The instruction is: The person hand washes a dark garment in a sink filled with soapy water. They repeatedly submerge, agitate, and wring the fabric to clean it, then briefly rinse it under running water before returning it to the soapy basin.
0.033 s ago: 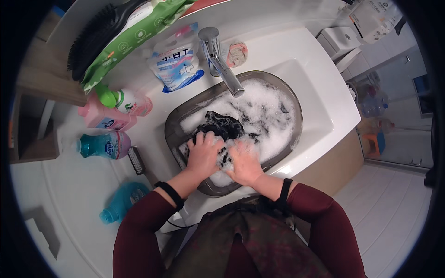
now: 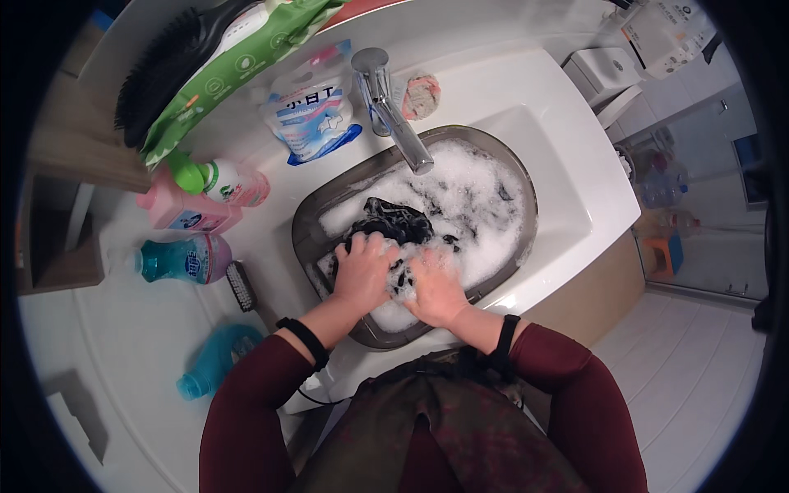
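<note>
Wet black cloth (image 2: 397, 222) lies bunched in foam inside a grey translucent basin (image 2: 306, 215). My left hand (image 2: 362, 269) presses down on its near left part, fingers curled into the fabric. Close beside it, my right hand (image 2: 437, 287) grips a sudsy fold of the same cloth; foam covers its fingertips. Between the two hands, dark patches of cloth show through the suds. White foam (image 2: 481, 197) fills the right side of the basin and hides what lies beneath.
The basin sits in a white sink (image 2: 567, 181), under a chrome faucet (image 2: 394, 123). Behind stand a detergent pouch (image 2: 312, 115) and a pink-and-grey scrubber (image 2: 422, 97). Leftward are a scrub brush (image 2: 241, 286), pink bottles (image 2: 193, 209), a teal bottle (image 2: 177, 259) and a blue bottle (image 2: 218, 361).
</note>
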Action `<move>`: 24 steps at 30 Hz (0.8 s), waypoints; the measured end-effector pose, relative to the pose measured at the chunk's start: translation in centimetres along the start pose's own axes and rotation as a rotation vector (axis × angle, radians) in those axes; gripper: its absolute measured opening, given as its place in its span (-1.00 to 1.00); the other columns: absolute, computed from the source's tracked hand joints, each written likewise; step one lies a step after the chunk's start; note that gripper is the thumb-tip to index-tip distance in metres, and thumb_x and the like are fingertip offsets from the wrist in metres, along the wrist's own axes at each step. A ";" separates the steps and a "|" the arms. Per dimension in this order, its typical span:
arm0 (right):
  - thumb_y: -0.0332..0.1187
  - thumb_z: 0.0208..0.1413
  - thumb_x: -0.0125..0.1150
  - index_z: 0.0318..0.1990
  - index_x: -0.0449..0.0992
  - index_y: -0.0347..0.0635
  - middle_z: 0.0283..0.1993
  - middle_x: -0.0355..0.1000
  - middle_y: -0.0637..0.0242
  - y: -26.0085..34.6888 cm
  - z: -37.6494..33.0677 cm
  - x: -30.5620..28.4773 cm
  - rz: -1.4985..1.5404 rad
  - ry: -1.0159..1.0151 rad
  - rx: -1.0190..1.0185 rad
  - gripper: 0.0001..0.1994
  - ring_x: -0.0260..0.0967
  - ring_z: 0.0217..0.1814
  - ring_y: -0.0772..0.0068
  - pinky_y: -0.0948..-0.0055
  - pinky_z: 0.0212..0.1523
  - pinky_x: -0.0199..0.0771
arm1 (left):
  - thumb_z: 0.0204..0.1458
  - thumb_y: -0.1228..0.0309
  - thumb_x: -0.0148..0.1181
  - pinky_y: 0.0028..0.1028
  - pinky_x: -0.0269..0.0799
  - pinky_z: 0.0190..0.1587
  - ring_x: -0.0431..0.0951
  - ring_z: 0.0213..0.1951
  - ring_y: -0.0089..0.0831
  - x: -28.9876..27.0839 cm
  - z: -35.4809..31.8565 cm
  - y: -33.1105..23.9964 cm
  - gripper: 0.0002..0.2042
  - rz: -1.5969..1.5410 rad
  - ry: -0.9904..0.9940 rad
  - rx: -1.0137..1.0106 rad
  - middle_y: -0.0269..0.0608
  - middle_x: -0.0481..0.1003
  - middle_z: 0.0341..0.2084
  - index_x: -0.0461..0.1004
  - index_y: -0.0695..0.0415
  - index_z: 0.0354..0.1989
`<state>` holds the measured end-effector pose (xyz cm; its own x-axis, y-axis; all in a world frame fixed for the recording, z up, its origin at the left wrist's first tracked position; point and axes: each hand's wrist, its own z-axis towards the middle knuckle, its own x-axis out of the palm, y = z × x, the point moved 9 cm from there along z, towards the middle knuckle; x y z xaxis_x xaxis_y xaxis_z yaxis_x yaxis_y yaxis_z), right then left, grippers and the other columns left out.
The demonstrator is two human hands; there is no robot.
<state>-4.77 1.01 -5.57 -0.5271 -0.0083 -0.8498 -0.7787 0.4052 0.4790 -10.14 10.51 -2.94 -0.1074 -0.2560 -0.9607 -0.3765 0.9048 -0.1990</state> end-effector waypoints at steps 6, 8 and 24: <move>-0.19 -0.10 0.34 0.24 0.21 -0.25 0.20 0.28 -0.26 -4.7 4.3 -0.8 0.125 0.082 0.082 -0.27 0.16 0.29 -0.35 -0.11 0.31 0.14 | -0.47 0.11 0.55 -0.02 0.28 0.03 0.34 0.09 -0.20 2.1 5.9 0.7 -0.32 -0.060 0.146 0.080 -0.23 0.37 -0.10 0.51 -0.06 -0.01; -0.19 -0.10 0.33 0.20 0.23 -0.27 0.15 0.31 -0.27 -6.7 6.0 -0.7 0.276 0.139 0.129 -0.30 0.23 0.24 -0.31 -0.06 0.26 0.22 | -0.47 0.10 0.56 -0.03 0.30 0.08 0.34 0.12 -0.21 2.6 7.7 1.1 -0.28 -0.058 0.163 0.039 -0.25 0.38 -0.07 0.50 -0.08 0.03; -0.13 -0.27 0.40 0.29 0.25 -0.30 0.12 0.39 -0.16 -5.4 4.9 -3.1 0.334 -0.158 0.080 -0.12 0.27 0.26 -0.22 0.09 0.27 0.30 | -0.56 0.21 0.64 0.19 0.20 0.29 -0.06 0.44 0.14 1.1 7.7 2.3 -0.03 -0.152 0.168 0.087 -0.13 0.14 0.33 0.31 -0.06 0.23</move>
<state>2.77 3.31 -6.57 -0.6836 0.2750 -0.6761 -0.5404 0.4319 0.7221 -4.06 14.88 -5.96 -0.2094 -0.4381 -0.8742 -0.3198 0.8755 -0.3621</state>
